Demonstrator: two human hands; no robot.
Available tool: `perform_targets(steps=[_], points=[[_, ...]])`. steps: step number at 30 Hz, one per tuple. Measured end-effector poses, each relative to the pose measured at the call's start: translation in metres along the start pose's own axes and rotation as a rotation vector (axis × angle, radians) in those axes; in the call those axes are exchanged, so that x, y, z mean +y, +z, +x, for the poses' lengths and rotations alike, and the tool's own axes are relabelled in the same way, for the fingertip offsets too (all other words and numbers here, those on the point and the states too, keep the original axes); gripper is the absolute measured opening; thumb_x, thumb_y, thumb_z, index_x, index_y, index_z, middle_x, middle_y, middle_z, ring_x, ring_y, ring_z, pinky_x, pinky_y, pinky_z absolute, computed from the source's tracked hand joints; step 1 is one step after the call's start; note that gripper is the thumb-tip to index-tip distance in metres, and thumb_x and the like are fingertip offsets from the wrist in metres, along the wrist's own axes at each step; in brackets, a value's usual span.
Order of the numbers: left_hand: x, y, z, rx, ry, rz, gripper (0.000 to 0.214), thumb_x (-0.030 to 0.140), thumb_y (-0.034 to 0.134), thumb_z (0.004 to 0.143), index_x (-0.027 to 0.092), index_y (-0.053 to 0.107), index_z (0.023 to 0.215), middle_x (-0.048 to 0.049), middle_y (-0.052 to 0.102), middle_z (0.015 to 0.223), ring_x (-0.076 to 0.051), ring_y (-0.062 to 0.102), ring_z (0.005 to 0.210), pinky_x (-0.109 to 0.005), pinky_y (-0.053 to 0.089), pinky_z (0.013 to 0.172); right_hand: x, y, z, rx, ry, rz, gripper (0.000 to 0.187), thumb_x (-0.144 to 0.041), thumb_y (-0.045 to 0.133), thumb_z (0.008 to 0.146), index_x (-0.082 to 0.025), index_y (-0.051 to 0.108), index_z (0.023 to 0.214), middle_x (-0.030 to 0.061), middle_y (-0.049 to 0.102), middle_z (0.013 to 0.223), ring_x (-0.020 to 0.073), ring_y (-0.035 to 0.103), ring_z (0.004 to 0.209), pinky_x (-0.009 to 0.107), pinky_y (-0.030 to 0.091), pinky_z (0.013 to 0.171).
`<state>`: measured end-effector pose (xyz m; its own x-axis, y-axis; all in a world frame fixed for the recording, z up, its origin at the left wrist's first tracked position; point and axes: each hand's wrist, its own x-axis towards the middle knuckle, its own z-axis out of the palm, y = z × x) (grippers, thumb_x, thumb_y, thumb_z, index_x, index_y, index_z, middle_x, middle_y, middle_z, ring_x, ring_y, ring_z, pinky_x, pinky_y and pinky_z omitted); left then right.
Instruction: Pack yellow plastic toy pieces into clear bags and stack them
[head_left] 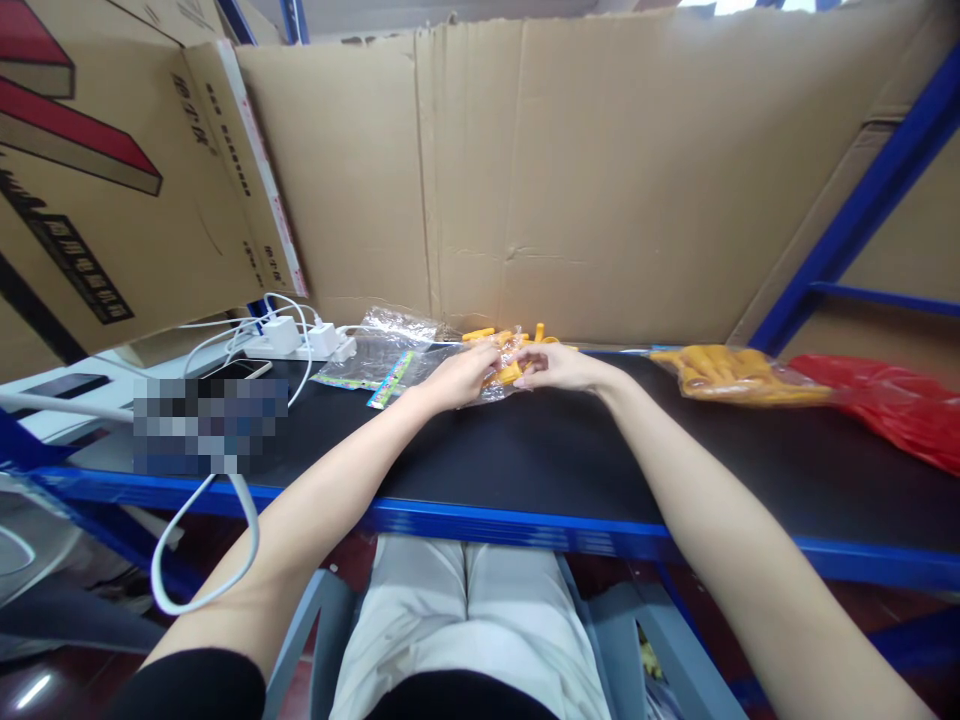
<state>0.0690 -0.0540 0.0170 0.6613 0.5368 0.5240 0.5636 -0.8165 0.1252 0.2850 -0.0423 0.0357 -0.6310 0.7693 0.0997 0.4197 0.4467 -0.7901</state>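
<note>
My left hand (pixel 471 372), fingers curled, holds the near left side of a crinkled clear plastic bag (pixel 491 395). From the other side my right hand (pixel 561 366) reaches in, its thumb and fingers closed around a small yellow-orange piece (pixel 510 373) at the bag. The piece's exact kind is too small to make out. More yellow-orange pieces (pixel 478 334) lie just behind my hands, partly hidden by them. Flat clear bags with a coloured printed strip (pixel 391 380) lie left of my left hand.
A clear bag of yellow-orange pieces (pixel 731 372) and a red plastic bag (pixel 896 405) lie on the right. White chargers (pixel 281 335) on a power strip and loose cables stand at the left. Cardboard (pixel 600 180) walls the back; a blue rail (pixel 510 522) edges the black tabletop.
</note>
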Motion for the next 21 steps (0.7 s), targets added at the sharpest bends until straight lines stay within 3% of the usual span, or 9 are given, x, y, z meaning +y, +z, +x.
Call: perform_targets(steps=[5, 8, 10, 13, 15, 17, 19, 21], points=[[0.005, 0.008, 0.004, 0.033, 0.023, -0.073, 0.011, 0.014, 0.043, 0.085, 0.016, 0.054, 0.086, -0.0085, 0.060, 0.094, -0.019, 0.057, 0.092, -0.032, 0.047, 0.079, -0.004, 0.014, 0.004, -0.052, 0.001, -0.180, 0.037, -0.032, 0.068, 0.067, -0.014, 0.060, 0.098, -0.0003, 0.056, 0.070, 0.0106, 0.051, 0.061, 0.026, 0.043, 0.060], [-0.002, 0.006, 0.005, 0.032, -0.045, -0.175, 0.018, 0.011, 0.044, 0.083, 0.016, 0.055, 0.096, -0.0069, 0.062, 0.094, -0.016, 0.059, 0.087, -0.029, 0.048, 0.078, -0.006, 0.021, 0.006, -0.135, 0.040, -0.246, 0.028, -0.028, 0.066, 0.067, -0.013, 0.063, 0.091, -0.0019, 0.053, 0.062, 0.0103, 0.049, 0.056, 0.025, 0.040, 0.054], [-0.013, -0.002, 0.002, 0.050, -0.178, -0.178, 0.032, 0.009, 0.044, 0.081, 0.018, 0.050, 0.111, -0.0070, 0.063, 0.102, -0.015, 0.060, 0.088, -0.028, 0.048, 0.078, -0.007, 0.025, 0.005, -0.181, 0.096, -0.246, 0.019, -0.024, 0.064, 0.066, -0.014, 0.063, 0.082, -0.0019, 0.053, 0.058, 0.0106, 0.049, 0.053, 0.024, 0.040, 0.051], [-0.034, -0.021, -0.009, 0.089, -0.498, 0.090, 0.035, 0.015, 0.046, 0.081, 0.017, 0.049, 0.116, -0.0120, 0.062, 0.111, -0.021, 0.059, 0.100, -0.033, 0.046, 0.085, -0.008, 0.028, 0.005, -0.171, 0.131, -0.180, 0.013, -0.023, 0.065, 0.064, -0.014, 0.060, 0.073, -0.0018, 0.055, 0.055, 0.0115, 0.052, 0.053, 0.024, 0.042, 0.051], [-0.052, -0.034, -0.019, 0.030, -0.784, 0.275, 0.040, 0.020, 0.050, 0.079, 0.011, 0.048, 0.118, -0.0199, 0.059, 0.114, -0.030, 0.057, 0.105, -0.040, 0.045, 0.085, -0.008, 0.030, 0.004, -0.155, 0.133, -0.121, 0.016, -0.025, 0.066, 0.063, -0.014, 0.060, 0.072, -0.0015, 0.056, 0.055, 0.0120, 0.054, 0.053, 0.025, 0.045, 0.052], [-0.069, -0.043, -0.029, -0.073, -1.036, 0.324, 0.046, 0.026, 0.054, 0.076, 0.009, 0.048, 0.118, -0.0227, 0.059, 0.114, -0.034, 0.056, 0.107, -0.041, 0.045, 0.084, -0.007, 0.030, 0.004, -0.145, 0.131, -0.076, 0.021, -0.030, 0.068, 0.063, -0.013, 0.062, 0.075, 0.0002, 0.060, 0.058, 0.0130, 0.057, 0.055, 0.026, 0.047, 0.055], [-0.084, -0.047, -0.036, -0.169, -1.121, 0.239, 0.043, 0.026, 0.059, 0.072, 0.011, 0.053, 0.112, -0.0193, 0.063, 0.107, -0.032, 0.059, 0.103, -0.035, 0.046, 0.081, -0.006, 0.029, 0.005, -0.127, 0.117, -0.068, 0.028, -0.032, 0.069, 0.064, -0.012, 0.065, 0.082, 0.0021, 0.062, 0.063, 0.0141, 0.058, 0.058, 0.027, 0.048, 0.057], [-0.092, -0.048, -0.039, -0.147, -1.065, 0.083, 0.033, 0.018, 0.059, 0.069, 0.012, 0.058, 0.102, -0.0132, 0.066, 0.095, -0.026, 0.062, 0.094, -0.028, 0.047, 0.073, -0.003, 0.027, 0.006, -0.102, 0.112, -0.097, 0.033, -0.033, 0.068, 0.065, -0.011, 0.066, 0.090, 0.0029, 0.063, 0.065, 0.0146, 0.059, 0.060, 0.027, 0.048, 0.058]])
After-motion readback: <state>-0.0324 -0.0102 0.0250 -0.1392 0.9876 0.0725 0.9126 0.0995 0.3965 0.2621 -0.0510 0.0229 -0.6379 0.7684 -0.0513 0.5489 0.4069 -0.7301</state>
